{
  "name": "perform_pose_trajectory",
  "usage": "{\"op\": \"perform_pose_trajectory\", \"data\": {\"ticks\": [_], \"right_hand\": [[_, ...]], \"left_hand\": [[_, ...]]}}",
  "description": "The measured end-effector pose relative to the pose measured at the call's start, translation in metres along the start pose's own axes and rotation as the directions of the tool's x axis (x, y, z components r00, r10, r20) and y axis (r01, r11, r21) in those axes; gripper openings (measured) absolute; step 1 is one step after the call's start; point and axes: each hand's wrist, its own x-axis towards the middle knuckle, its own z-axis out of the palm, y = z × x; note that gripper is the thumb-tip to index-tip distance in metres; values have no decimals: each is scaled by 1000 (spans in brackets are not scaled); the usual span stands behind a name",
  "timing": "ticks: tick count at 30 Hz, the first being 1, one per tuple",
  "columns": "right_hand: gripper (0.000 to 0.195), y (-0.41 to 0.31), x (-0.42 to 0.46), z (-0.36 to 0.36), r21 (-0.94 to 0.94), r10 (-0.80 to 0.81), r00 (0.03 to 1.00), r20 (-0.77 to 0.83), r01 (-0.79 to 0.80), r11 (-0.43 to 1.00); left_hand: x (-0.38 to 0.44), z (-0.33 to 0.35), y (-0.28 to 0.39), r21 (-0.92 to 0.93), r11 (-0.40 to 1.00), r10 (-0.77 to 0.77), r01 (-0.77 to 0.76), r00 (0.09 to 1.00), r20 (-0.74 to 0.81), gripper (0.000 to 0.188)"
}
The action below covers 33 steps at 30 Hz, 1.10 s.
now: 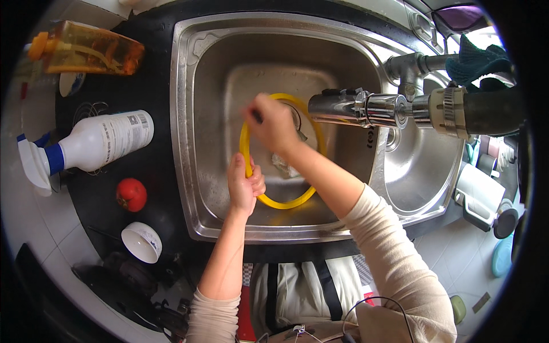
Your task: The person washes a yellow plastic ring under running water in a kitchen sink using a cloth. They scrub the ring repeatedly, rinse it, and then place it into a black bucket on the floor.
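My left hand [245, 182] grips the near left side of a yellow ring-shaped rim [286, 204] over the steel sink basin [214, 141]. What the rim belongs to is unclear; the basin floor shows within it. Blurred by motion, my right hand [273, 122] is curled at the rim's far left. A small dark object [257, 115] shows between its fingers; I cannot tell what it is. A crumpled whitish cloth-like piece [283, 166] appears inside the ring, partly hidden by my right forearm.
A chrome faucet [336, 108] reaches over the basin from the right, beside a smaller sink bowl [424, 180]. On the left counter are an orange-capped bottle [94, 49], a white spray bottle [107, 139], a tomato [131, 194] and a white bowl [142, 242].
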Motion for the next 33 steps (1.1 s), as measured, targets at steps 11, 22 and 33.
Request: {"op": "perform_pose_trajectory", "data": {"ticks": [11, 22, 33], "right_hand": [[20, -35, -18, -5, 28, -234, 932, 276, 235, 972], [16, 5, -19, -4, 116, -14, 979, 201, -9, 993], [12, -16, -18, -7, 80, -97, 974, 203, 82, 993]], "left_hand": [[-3, -10, -6, 89, 989, 118, -118, 993, 7, 32], [-8, -5, -16, 23, 999, 41, -41, 999, -15, 36], [3, 15, 6, 392, 916, 195, -84, 947, -253, 29]]}}
